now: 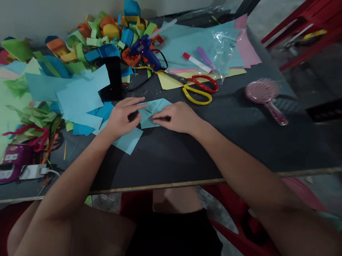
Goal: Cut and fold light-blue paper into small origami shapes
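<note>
A light blue sheet of folded paper (147, 120) lies on the dark table between my hands, its upper edges creased to a point. My left hand (122, 116) is at the paper's left side, fingers stretched and apart, fingertips over its edge. From the right, my right hand (180, 118) pinches at the paper's surface with thumb and forefinger close together; its other fingers are curled under. Another light blue square of paper (130, 141) lies below my left hand. More light blue sheets (78, 97) are piled to the left.
Behind my hands lie red-and-yellow scissors (199, 89), a blue glue gun (146, 51) and a marker (197, 63). Colourful folded strips (107, 31) are heaped at the back left. A pink hairbrush (264, 94) lies right. A purple power socket (15, 161) sits front left.
</note>
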### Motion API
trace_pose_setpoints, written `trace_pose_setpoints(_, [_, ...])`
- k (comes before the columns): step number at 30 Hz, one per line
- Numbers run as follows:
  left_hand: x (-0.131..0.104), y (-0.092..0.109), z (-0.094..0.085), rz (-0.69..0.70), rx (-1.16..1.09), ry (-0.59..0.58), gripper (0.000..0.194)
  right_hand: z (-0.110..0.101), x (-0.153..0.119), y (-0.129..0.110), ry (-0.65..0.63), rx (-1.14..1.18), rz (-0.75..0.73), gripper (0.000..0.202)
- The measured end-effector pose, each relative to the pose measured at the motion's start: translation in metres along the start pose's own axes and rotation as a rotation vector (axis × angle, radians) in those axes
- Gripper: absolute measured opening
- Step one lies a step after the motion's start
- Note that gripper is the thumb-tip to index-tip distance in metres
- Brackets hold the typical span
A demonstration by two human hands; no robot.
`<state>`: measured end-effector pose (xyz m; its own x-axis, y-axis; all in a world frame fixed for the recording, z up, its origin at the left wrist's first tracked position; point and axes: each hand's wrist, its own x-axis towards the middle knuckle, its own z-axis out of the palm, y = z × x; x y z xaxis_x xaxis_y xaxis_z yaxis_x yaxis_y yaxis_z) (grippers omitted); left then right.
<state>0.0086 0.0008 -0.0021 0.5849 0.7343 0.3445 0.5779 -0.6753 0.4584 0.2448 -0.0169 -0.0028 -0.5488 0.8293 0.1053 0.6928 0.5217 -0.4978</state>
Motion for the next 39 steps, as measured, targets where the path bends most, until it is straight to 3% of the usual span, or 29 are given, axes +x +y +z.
trace_pose_setpoints(6, [0.001, -0.004, 0.006, 0.129, -0.021, 0.008, 0.033, -0.002, 0.001, -0.009, -0.022, -0.104, 0.079, 0.023])
trace_pose_setpoints(10, [0.002, -0.008, 0.007, 0.146, -0.006, -0.009, 0.031, -0.001, 0.002, -0.015, -0.020, -0.163, 0.114, 0.022])
trace_pose_setpoints(15, [0.004, -0.015, -0.004, 0.158, 0.016, -0.260, 0.026, -0.014, -0.001, 0.005, 0.000, 0.107, -0.093, 0.022])
trace_pose_setpoints(17, [0.004, -0.020, -0.011, 0.141, -0.041, -0.310, 0.028, -0.026, -0.003, 0.018, -0.003, 0.250, -0.195, 0.031])
trace_pose_setpoints(20, [0.003, -0.026, -0.018, 0.092, -0.121, -0.339, 0.033, -0.038, -0.006, 0.032, -0.112, 0.268, -0.230, 0.050])
trace_pose_setpoints(25, [0.001, -0.031, -0.013, 0.129, -0.074, -0.261, 0.040, -0.029, -0.003, 0.026, -0.203, 0.278, -0.223, 0.031])
trace_pose_setpoints(30, [0.001, -0.025, -0.013, 0.187, 0.111, -0.095, 0.027, -0.019, -0.002, 0.012, -0.124, 0.201, -0.229, 0.019])
trace_pose_setpoints(35, [-0.002, -0.012, -0.016, 0.314, 0.174, -0.141, 0.065, -0.022, -0.005, 0.014, -0.096, 0.150, -0.239, 0.024])
trace_pose_setpoints(39, [-0.003, -0.004, -0.016, 0.424, 0.270, -0.146, 0.040, -0.026, -0.006, 0.019, -0.101, 0.175, -0.235, 0.034])
